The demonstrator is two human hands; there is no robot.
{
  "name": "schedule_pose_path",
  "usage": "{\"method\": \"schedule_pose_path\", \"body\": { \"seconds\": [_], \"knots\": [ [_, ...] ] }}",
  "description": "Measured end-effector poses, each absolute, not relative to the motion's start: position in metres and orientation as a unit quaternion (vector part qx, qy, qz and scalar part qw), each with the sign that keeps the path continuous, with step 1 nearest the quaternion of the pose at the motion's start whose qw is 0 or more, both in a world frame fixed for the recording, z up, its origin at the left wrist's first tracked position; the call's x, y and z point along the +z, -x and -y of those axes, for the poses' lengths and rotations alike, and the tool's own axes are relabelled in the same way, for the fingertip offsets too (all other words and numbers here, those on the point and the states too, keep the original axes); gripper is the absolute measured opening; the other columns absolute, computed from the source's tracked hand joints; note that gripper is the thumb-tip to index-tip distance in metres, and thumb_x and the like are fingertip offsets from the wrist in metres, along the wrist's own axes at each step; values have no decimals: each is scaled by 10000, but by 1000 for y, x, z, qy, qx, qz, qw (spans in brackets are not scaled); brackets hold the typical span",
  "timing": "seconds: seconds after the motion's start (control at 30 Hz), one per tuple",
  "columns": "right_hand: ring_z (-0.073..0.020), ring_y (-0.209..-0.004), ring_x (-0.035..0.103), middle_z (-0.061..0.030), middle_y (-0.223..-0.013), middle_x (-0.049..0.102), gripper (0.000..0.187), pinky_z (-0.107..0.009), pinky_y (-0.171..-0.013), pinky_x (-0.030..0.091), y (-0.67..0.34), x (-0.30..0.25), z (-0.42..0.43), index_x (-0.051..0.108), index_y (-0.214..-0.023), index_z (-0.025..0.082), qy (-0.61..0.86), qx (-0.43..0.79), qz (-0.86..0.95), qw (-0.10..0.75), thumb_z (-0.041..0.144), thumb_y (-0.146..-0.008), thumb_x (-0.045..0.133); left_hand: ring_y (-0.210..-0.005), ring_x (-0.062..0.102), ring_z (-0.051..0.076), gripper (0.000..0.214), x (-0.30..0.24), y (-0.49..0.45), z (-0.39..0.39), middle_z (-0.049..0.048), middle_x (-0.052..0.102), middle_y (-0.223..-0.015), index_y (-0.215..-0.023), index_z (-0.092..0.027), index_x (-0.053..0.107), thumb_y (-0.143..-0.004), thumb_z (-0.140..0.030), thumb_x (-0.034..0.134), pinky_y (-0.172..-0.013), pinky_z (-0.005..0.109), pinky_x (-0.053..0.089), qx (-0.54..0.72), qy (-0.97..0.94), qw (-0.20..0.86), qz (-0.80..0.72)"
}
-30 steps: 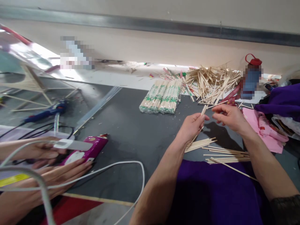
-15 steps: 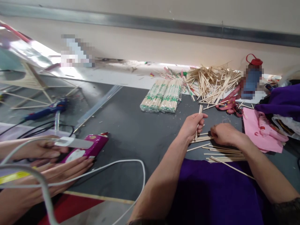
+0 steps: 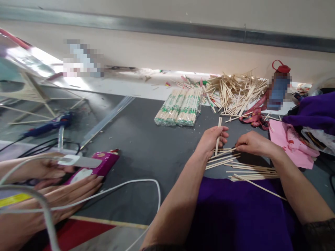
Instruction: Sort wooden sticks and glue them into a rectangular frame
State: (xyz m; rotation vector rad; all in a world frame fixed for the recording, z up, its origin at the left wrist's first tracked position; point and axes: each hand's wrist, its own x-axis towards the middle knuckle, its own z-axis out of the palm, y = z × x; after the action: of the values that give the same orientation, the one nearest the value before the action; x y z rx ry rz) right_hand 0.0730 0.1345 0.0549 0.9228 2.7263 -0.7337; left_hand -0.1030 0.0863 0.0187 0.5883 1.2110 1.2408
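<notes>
Thin pale wooden sticks: loose rows on our dark grey tabletop, nearest us.
Our right hand: pinched nearly closed at one stick's end; we cannot tell if gripping.
Our left hand: curled closed around a few more sticks.
Clear-wrapped, green-printed stick packs: beyond our hands.

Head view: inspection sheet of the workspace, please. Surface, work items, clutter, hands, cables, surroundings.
Surface: gray tabletop, small bits scattered on it.
Work items: held sticks; loose sticks nearby.
Clutter: stick pile and wrapped packs toward the back.
Hands: left hand grips the held sticks; right hand at another stick's end, grip unclear.
Cables: white cable and black cables at left.
Surroundings: co-worker's hands on a magenta object; metal rail behind.
</notes>
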Motion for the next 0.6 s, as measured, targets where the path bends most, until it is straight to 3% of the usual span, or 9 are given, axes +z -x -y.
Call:
{"method": "schedule_pose_path", "body": {
  "seconds": [0.3,0.6],
  "knots": [
    [-186,-791,642,-60,-912,718,228,-243,-593,346,-59,48,-121,727,-946,239,-339,-153,-912,173,243,-792,558,-379,446,36,189,17,107,-88,-15,575,-590,-840,-123,623,-814,-303,571,-338,156,250,567,-269,575,-525],
    [-237,-804,675,-114,-908,726,268,-271,-575,369,-56,50,-113,707,-938,189,-335,-124,-920,161,218,-806,475,-395,455,34,171,15,103,-86,-19,570,-596,-844,-130,633,-850,-265,527,-360,160,266,549,-295,560,-546]
  ]
}}
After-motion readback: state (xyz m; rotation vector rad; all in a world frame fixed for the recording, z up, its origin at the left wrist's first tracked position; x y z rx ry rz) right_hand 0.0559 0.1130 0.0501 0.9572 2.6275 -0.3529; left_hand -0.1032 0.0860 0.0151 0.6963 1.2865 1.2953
